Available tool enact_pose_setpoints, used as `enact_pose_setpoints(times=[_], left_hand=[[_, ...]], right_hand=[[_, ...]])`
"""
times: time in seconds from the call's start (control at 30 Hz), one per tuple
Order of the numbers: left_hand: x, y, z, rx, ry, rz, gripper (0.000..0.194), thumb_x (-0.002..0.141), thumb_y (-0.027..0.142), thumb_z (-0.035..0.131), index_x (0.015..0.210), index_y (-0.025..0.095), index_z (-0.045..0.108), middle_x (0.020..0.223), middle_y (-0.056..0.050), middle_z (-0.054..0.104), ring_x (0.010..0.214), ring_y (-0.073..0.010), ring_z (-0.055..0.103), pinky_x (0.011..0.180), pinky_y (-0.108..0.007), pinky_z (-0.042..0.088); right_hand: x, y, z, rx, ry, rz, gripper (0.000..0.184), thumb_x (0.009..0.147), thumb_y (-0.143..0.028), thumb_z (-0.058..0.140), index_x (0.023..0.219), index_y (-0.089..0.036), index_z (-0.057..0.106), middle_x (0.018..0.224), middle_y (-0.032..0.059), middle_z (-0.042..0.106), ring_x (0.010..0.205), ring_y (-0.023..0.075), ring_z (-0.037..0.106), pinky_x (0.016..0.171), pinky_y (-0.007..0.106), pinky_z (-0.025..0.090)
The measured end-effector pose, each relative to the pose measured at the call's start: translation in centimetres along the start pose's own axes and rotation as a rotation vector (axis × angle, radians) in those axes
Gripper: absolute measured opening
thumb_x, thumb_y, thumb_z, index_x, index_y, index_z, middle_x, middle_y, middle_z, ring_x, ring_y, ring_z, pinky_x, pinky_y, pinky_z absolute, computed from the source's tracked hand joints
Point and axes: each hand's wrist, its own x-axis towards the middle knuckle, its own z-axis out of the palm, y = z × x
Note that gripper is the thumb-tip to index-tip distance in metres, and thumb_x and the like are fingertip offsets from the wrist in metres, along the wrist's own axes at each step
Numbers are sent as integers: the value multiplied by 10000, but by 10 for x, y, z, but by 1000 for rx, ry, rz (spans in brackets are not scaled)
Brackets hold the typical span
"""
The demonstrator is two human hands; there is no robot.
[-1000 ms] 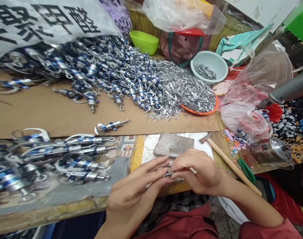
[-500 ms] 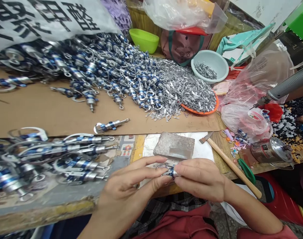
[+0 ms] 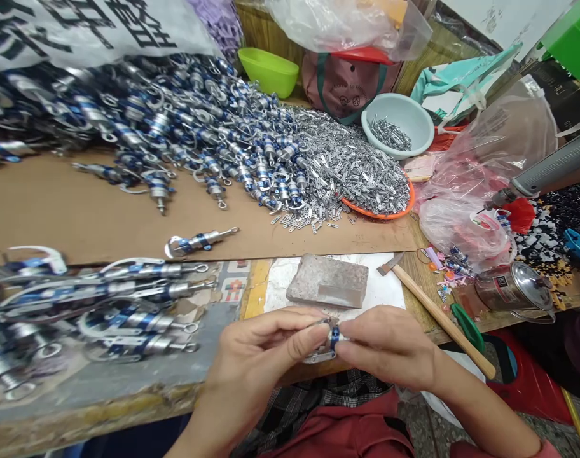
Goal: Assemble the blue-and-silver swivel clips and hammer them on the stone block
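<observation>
Between my two hands is a small silver-and-blue metal fitting (image 3: 335, 337), mostly covered by fingers. My left hand (image 3: 259, 356) pinches its left side between thumb and fingers. From the right, my right hand (image 3: 390, 346) has its fingertips closed on the other end. Just beyond the hands, a grey stone block (image 3: 328, 280) lies on white paper. A hammer (image 3: 437, 318) with a wooden handle rests to the right. Similar fittings with curved arms and end rings (image 3: 147, 318) lie in a group on the left, and a single fitting (image 3: 201, 243) lies on the cardboard.
A large heap of fittings (image 3: 185, 121) covers the back left. Beside it, small flat metal links (image 3: 361, 172) overflow an orange tray (image 3: 399, 211). A pale blue bowl (image 3: 426, 130) holds metal pins. Further right are a power tool (image 3: 552, 162) and a metal pot (image 3: 509, 292).
The fitting has turned in my hands, so its blue band and a flat silver part below now show. My left thumb has moved up over it. The view has shifted slightly.
</observation>
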Motion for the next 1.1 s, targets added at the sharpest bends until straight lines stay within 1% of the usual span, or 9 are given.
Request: enact_pose_setpoints(times=[0.2,0.4,0.5,0.6,0.7,0.8,0.93,1.0,1.1], left_hand=[[3,0,-7,157,-60,24,23,622,226,736,602,234,745,805,-59,722,705,-173,686,586,-205,551],[2,4,-10,367,-77,242,92,668,211,705,646,290,747,855,-31,720,824,-166,677,753,-212,527],[1,-2,-6,233,-71,181,84,682,215,701,654,281,743,820,-17,734,794,-162,684,736,-214,541],[-3,-12,2,15,60,34,45,675,259,721,712,250,746,756,-13,746,725,-155,692,676,-201,560],[-7,-20,8,-109,145,-58,340,614,261,775,947,229,713,829,-26,751,726,-154,698,659,-187,566],[-8,-23,11,-134,155,-84,629,564,208,806,1155,228,591,868,-23,735,752,-142,693,654,-167,559],[-8,-20,16,-126,216,-119,655,584,224,788,1184,218,527,788,15,699,697,-92,665,620,-125,534],[-8,-18,20,-140,238,-137,667,573,214,786,1181,213,511,755,32,675,666,-83,652,619,-132,531],[-7,-19,28,-157,254,-139,699,575,204,774,1206,204,472,738,34,653,669,-89,652,644,-152,529]], right_hand=[[4,1,-4,-277,-25,-252,162,847,-76,505,892,-99,660,880,80,694,770,160,638,664,278,557],[-1,0,3,-175,11,-57,181,881,-102,463,955,-109,628,912,93,704,837,153,641,704,272,543],[-3,0,9,-150,60,-12,198,872,-99,452,968,-130,622,894,93,700,809,145,646,662,256,529],[-4,-1,13,-119,90,74,212,834,-90,490,987,-158,620,898,86,690,793,137,647,654,239,524],[-3,-4,11,-4,106,203,178,823,-130,548,977,-163,631,870,83,679,776,125,640,647,211,525],[5,0,0,136,-18,295,137,833,-190,574,935,-156,659,837,74,672,723,108,624,610,189,511],[34,39,-11,103,-149,369,111,832,-226,594,869,-169,682,851,43,685,766,117,628,695,228,500],[52,70,-5,-148,-156,456,139,856,-162,535,873,-162,673,860,44,688,800,135,625,738,260,483],[72,108,16,-417,-351,525,241,834,-70,484,998,-175,626,954,64,672,890,186,608,745,301,456]])
